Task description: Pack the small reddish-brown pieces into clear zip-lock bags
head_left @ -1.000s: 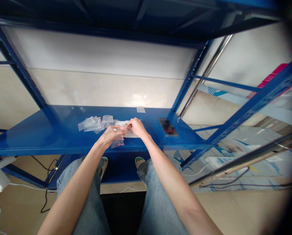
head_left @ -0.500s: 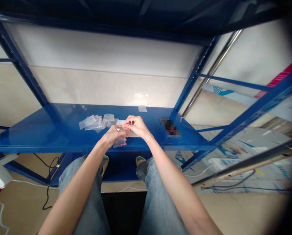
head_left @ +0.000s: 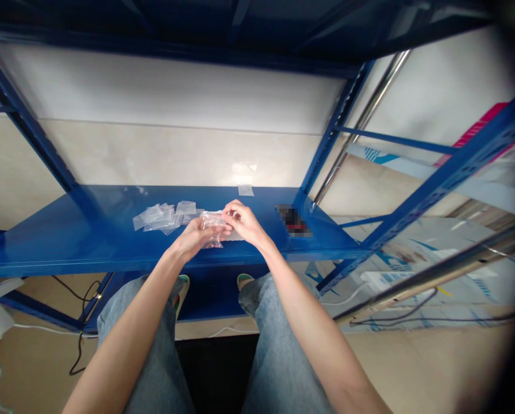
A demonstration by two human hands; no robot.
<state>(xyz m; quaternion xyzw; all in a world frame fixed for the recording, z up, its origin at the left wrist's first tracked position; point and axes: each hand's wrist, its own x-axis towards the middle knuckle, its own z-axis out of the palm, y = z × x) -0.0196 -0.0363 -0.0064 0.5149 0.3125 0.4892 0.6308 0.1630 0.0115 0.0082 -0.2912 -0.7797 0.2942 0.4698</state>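
Note:
Both my hands meet over the front middle of a blue metal shelf [head_left: 68, 241]. My left hand [head_left: 192, 238] is curled round a small clear plastic bag [head_left: 212, 225], held just above the shelf. My right hand [head_left: 244, 221] pinches the same bag at its top edge with thumb and fingertips. What is inside the bag is too small to make out. A loose pile of similar clear bags [head_left: 162, 215] lies on the shelf just left of my hands.
One flat clear bag [head_left: 246, 190] lies at the shelf's back edge. A small dark object [head_left: 292, 220], blurred out, sits near the right upright. Blue uprights and a chrome tube rise at right. My knees, cables and a white power strip [head_left: 382, 282] lie below.
My hands lifted the small bag a little off the shelf and drew closer together; the right fingers moved from the shelf items onto the bag's top. The view shifted slightly.

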